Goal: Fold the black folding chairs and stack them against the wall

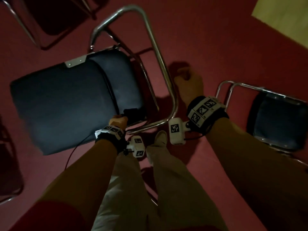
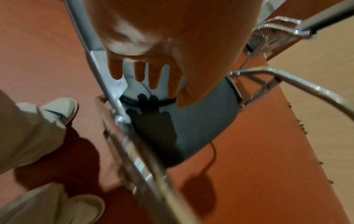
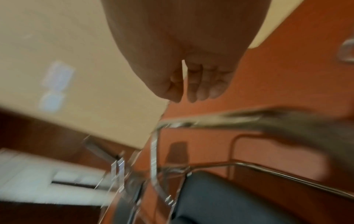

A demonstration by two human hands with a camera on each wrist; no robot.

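Note:
A black padded folding chair (image 1: 63,100) with a chrome tube frame (image 1: 160,55) stands tilted on the red carpet just ahead of my legs. My left hand (image 1: 118,120) is at the near edge of its pad. In the left wrist view its fingers (image 2: 139,72) stretch out straight above the grey-blue pad (image 2: 201,121) and cast a shadow on it, with nothing in the palm. Contact is unclear. My right hand (image 1: 188,80) hangs to the right of the frame with loosely curled fingers (image 3: 191,84) and holds nothing.
Another black folding chair (image 1: 280,120) stands open at the right, one (image 1: 50,17) at the top left and one (image 1: 8,164) at the left edge. A pale floor strip (image 1: 283,12) borders the carpet at the top right. My shoe (image 1: 160,135) is by the frame.

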